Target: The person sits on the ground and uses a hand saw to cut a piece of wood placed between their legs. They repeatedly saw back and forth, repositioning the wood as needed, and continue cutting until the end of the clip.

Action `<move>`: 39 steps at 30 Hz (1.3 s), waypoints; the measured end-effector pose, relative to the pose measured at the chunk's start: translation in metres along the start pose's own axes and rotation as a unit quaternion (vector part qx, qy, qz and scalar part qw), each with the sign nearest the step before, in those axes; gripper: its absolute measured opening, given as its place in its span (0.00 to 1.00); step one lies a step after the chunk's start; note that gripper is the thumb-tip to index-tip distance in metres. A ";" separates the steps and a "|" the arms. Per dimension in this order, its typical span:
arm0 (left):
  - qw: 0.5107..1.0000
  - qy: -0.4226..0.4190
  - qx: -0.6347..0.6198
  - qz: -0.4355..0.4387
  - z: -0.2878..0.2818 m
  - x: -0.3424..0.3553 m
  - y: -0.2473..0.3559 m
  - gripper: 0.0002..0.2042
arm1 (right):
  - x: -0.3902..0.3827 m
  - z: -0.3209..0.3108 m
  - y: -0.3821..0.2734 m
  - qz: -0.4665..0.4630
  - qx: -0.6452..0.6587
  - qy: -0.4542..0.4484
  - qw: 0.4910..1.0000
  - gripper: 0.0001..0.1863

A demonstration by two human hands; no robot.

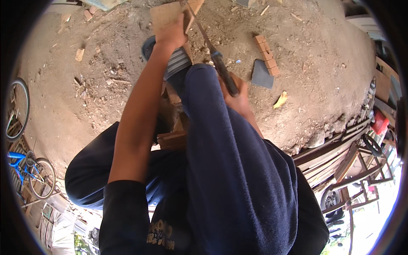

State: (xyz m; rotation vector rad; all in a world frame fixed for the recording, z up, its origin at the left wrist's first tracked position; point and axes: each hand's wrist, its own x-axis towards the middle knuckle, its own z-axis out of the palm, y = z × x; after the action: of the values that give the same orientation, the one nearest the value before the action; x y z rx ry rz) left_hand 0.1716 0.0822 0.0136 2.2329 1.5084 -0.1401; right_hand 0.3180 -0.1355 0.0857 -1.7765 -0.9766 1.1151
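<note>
My left hand [171, 37] is closed on the near end of a flat, pale wooden board [165, 16], with the thumb along its right side. Against that side lies another piece of wood [195, 6], cut off by the upper edge of the view. My right hand [238, 97], slightly blurred and partly behind my raised knee, is closed round the dark handle [224, 73] of a tool with a long, narrow blade [201, 30]. Its blade slants up beside the wood; whether it touches cannot be seen. A grey ribbed sandal [177, 62] is below my left hand.
A row of notched wooden blocks [266, 54] lies by a dark flat plate [262, 75] on the dirt ground. Wood chips and a yellow scrap [280, 99] are scattered about. A blue bicycle [32, 171] stands left; stacked planks [327, 155] and a wooden frame [361, 175] stand right.
</note>
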 end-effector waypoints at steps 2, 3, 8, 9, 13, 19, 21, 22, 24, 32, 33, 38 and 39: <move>1.000 -0.009 -0.006 -0.004 -0.001 0.003 0.005 0.35 | 0.019 0.004 0.000 -0.014 -0.023 -0.002 1.000 0.10; 1.000 -0.016 -0.002 -0.009 -0.003 0.001 0.003 0.35 | 0.027 0.008 -0.003 -0.002 -0.009 -0.006 1.000 0.10; 0.999 -0.013 0.032 -0.002 -0.006 0.002 0.001 0.36 | 0.001 0.000 0.006 0.020 -0.014 -0.002 1.000 0.11; 0.999 -0.012 0.033 0.005 -0.002 -0.001 0.004 0.36 | -0.007 -0.001 0.008 0.003 -0.022 0.010 1.000 0.11; 1.000 -0.015 0.011 -0.005 0.000 0.003 0.004 0.38 | 0.018 0.007 0.007 -0.021 -0.024 0.001 0.999 0.11; 1.000 0.000 0.024 0.004 -0.005 0.002 -0.003 0.36 | 0.004 0.010 0.007 -0.012 -0.008 0.002 1.000 0.09; 1.000 -0.008 0.019 0.015 -0.002 -0.002 0.006 0.36 | -0.015 0.001 0.016 -0.047 -0.046 0.027 0.997 0.08; 1.000 -0.016 0.018 0.001 -0.003 -0.004 0.007 0.36 | -0.014 0.003 0.021 -0.035 -0.030 0.018 0.999 0.09; 0.999 -0.033 -0.006 -0.014 -0.007 0.001 0.015 0.37 | 0.000 0.005 0.016 -0.008 -0.022 0.013 1.000 0.09; 1.000 -0.021 0.023 0.003 -0.004 0.005 0.003 0.36 | -0.008 0.001 0.008 0.005 -0.039 0.009 0.999 0.11; 0.999 -0.025 0.023 0.006 0.000 0.002 0.006 0.36 | -0.013 -0.001 0.005 0.023 -0.036 0.007 0.999 0.11; 1.000 -0.023 0.017 0.000 -0.002 0.003 0.002 0.36 | 0.017 0.010 -0.001 0.008 -0.039 -0.001 0.999 0.11; 1.000 -0.014 0.016 0.003 -0.002 0.005 0.000 0.36 | 0.021 0.013 -0.003 0.001 -0.031 0.003 1.000 0.11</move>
State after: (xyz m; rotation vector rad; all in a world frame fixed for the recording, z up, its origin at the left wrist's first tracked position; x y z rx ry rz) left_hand 0.1734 0.0870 0.0144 2.2496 1.4948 -0.1947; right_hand 0.3113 -0.1126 0.0783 -1.8291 -1.0167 1.0916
